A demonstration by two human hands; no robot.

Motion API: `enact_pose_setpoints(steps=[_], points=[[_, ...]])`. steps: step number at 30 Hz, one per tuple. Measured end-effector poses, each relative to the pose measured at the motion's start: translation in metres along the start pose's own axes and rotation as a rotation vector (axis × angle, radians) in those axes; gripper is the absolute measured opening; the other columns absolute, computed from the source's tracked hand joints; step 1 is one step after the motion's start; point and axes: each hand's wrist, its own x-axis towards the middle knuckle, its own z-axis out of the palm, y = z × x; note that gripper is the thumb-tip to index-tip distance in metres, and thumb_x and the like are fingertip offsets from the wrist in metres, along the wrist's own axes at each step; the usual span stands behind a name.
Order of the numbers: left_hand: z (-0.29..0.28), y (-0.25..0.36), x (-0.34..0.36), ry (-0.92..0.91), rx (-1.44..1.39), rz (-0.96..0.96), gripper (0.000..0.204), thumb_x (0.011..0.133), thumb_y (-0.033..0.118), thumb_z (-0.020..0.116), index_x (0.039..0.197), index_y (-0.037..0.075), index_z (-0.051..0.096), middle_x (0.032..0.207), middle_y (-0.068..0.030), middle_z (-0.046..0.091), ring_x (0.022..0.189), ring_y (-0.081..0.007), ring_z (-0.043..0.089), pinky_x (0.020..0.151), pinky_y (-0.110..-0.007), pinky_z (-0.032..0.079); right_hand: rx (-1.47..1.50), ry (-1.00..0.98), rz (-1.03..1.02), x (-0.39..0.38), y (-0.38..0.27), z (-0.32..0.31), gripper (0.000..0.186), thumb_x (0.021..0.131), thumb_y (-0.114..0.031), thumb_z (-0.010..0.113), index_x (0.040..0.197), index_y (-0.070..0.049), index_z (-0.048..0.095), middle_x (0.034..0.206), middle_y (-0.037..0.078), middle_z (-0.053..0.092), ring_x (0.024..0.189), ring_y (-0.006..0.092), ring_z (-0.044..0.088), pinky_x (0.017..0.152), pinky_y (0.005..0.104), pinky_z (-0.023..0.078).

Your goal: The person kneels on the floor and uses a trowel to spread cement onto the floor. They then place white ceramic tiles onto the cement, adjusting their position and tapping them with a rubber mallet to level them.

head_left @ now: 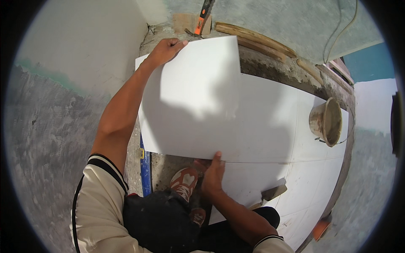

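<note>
A large white tile [198,84] lies in front of me, lit by a patch of sun. My left hand [166,51] grips its far edge near the left corner, thumb on the upper face and fingers curled at the rim. At the near edge, by the right corner, my right hand [214,176] holds on with the thumb up against the tile; its other fingers are mostly hidden underneath. White floor tiles [265,122] continue to the right, with thin joints between them. Whether the held tile rests fully on the bed beneath cannot be seen.
Beyond the tile stands a claw hammer [199,24] with an orange-black handle. Wooden planks [257,40] lie along the back wall. A dirty bucket [319,120] and a trowel [273,192] rest on the right-hand tiles. A blue spirit level [146,173] lies left of my shoe [184,182].
</note>
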Motion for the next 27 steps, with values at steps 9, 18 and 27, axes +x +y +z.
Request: enact_pose_setpoints(steps=[9, 18, 27], points=[[-0.021, 0.089, -0.015, 0.133, -0.282, 0.003, 0.045, 0.100, 0.046, 0.064, 0.107, 0.003, 0.076, 0.097, -0.0087, 0.075, 0.084, -0.0170, 0.069, 0.083, -0.033, 0.055, -0.152, 0.102, -0.394, 0.014, -0.083, -0.012, 0.056, 0.106, -0.058, 0.047, 0.112, -0.002, 0.050, 0.088, 0.008, 0.061, 0.074, 0.0177, 0.064, 0.064, 0.0329, 0.056], [0.046, 0.110, -0.046, 0.260, -0.332, 0.080, 0.057, 0.106, 0.047, 0.055, 0.106, -0.007, 0.071, 0.087, -0.0151, 0.070, 0.080, -0.0219, 0.060, 0.076, -0.039, 0.051, -0.338, 0.372, -0.672, 0.039, -0.188, -0.095, 0.047, 0.104, -0.055, 0.054, 0.098, -0.009, 0.059, 0.079, 0.001, 0.057, 0.068, 0.0127, 0.052, 0.061, 0.0307, 0.042], [0.147, 0.133, -0.160, -0.356, -0.765, -0.188, 0.053, 0.109, 0.044, 0.045, 0.128, -0.003, 0.061, 0.120, -0.0176, 0.064, 0.109, -0.0253, 0.061, 0.097, -0.042, 0.049, -0.297, 0.509, -0.602, 0.033, -0.203, -0.234, 0.073, 0.105, -0.054, 0.053, 0.141, 0.009, 0.053, 0.133, 0.019, 0.061, 0.119, 0.0282, 0.060, 0.103, 0.0369, 0.049]])
